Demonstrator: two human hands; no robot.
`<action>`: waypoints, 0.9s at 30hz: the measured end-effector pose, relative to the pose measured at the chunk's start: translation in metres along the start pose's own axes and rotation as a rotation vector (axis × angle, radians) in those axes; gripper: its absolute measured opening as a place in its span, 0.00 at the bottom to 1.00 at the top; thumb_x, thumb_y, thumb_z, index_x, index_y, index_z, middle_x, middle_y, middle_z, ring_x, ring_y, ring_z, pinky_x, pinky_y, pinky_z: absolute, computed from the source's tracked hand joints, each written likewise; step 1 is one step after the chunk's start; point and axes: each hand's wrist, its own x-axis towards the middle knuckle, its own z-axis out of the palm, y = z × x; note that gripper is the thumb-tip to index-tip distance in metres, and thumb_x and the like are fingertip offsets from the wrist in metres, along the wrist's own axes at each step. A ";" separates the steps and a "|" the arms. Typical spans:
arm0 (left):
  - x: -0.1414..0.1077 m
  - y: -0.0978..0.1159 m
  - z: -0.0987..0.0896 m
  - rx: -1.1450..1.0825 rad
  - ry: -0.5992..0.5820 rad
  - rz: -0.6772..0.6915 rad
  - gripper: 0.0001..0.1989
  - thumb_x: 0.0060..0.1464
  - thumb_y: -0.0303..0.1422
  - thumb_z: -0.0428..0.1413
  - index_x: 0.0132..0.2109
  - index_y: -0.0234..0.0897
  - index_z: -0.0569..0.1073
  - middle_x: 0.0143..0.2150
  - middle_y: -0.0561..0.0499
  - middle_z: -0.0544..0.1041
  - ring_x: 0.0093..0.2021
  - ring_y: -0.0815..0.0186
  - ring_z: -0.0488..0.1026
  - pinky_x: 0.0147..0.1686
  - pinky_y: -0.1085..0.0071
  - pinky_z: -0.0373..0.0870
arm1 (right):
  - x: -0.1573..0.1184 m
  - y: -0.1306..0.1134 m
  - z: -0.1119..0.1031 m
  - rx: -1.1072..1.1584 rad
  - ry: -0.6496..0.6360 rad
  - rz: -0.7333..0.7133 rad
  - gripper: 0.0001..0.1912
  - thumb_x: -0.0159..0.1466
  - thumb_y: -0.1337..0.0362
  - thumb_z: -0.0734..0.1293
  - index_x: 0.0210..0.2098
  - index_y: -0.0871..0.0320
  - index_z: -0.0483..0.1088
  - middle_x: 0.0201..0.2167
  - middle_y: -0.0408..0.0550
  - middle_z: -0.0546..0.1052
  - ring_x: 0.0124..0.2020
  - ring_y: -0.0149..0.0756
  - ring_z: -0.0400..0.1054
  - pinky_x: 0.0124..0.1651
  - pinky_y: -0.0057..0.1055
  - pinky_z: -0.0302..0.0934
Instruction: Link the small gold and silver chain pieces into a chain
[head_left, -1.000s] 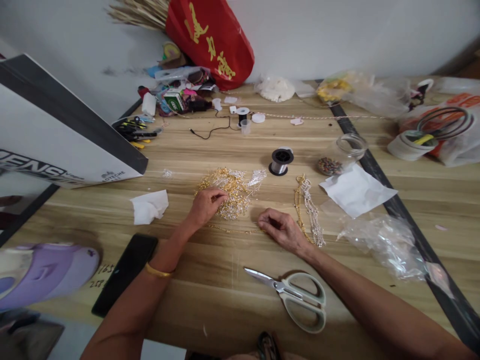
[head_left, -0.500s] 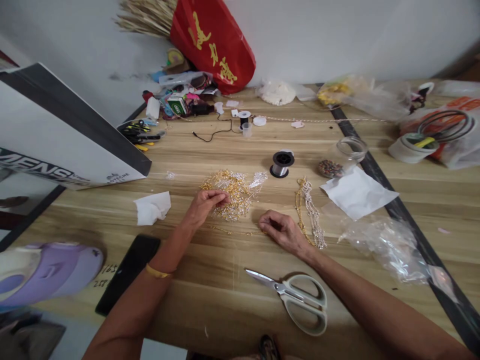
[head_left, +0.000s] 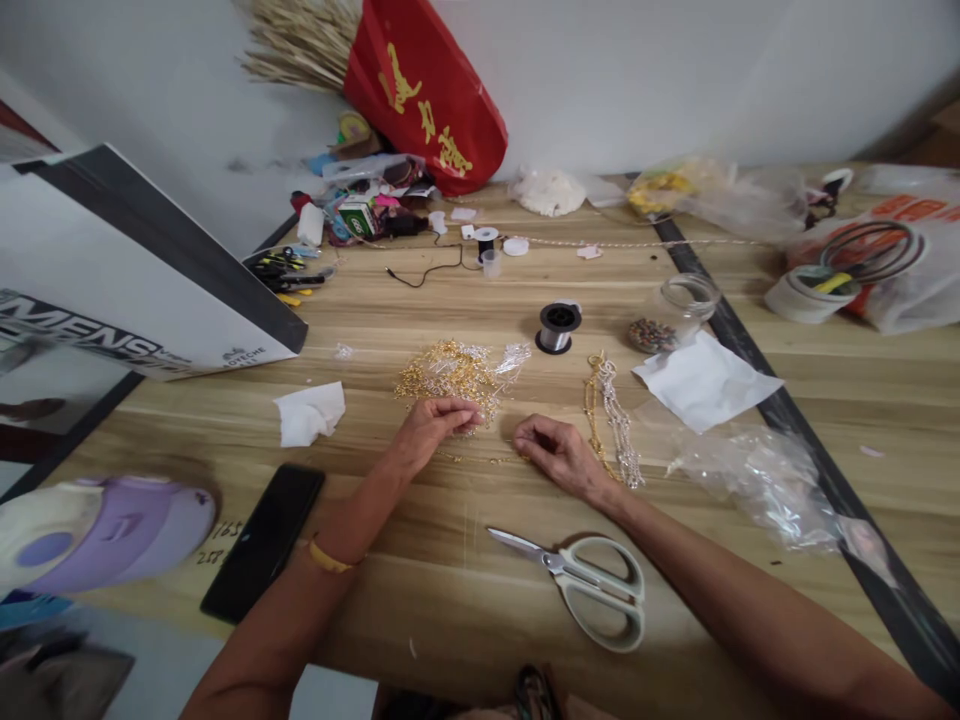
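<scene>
A heap of gold and silver beaded pieces [head_left: 446,370] lies on the wooden table. My left hand [head_left: 442,420] is at the heap's front edge, thumb and fingertips pinched together; what they hold is too small to make out. To its right, my right hand [head_left: 555,450] rests on the table with fingers curled, pinching the end of a thin gold chain [head_left: 472,459] that stretches left along the wood. Gold and silver chains [head_left: 619,425] lie just right of my right hand. Scissors [head_left: 585,580] with pale handles lie nearer the front edge.
Behind the hands stands a wire spool [head_left: 559,328]. A jar of beads [head_left: 664,320], white paper [head_left: 705,380] and clear plastic bags [head_left: 765,480] lie right. On the left are a crumpled tissue [head_left: 309,414], a black phone [head_left: 262,540] and a large box [head_left: 142,270].
My left hand has moved right and toward the front, from over the heap to its front edge. My right hand keeps its pinch on the chain. The view has shifted slightly.
</scene>
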 end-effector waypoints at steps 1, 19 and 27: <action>0.000 -0.002 0.002 -0.001 -0.007 -0.011 0.15 0.38 0.33 0.66 0.35 0.31 0.79 0.31 0.46 0.81 0.34 0.66 0.76 0.40 0.70 0.69 | 0.000 0.000 0.000 0.002 0.000 0.003 0.09 0.63 0.61 0.62 0.32 0.60 0.68 0.25 0.44 0.70 0.26 0.29 0.60 0.30 0.26 0.54; -0.010 -0.014 0.023 0.100 0.028 0.103 0.14 0.43 0.37 0.63 0.36 0.33 0.79 0.32 0.48 0.81 0.33 0.67 0.74 0.40 0.68 0.69 | 0.000 -0.002 -0.001 0.047 0.007 0.021 0.10 0.62 0.59 0.62 0.31 0.60 0.68 0.22 0.41 0.66 0.24 0.28 0.56 0.27 0.25 0.51; -0.017 -0.018 0.032 0.241 0.085 0.183 0.10 0.43 0.36 0.62 0.33 0.34 0.78 0.30 0.49 0.79 0.31 0.66 0.74 0.36 0.70 0.69 | 0.000 -0.001 0.000 0.059 0.005 0.029 0.11 0.62 0.58 0.62 0.31 0.60 0.68 0.22 0.41 0.66 0.23 0.28 0.56 0.27 0.25 0.51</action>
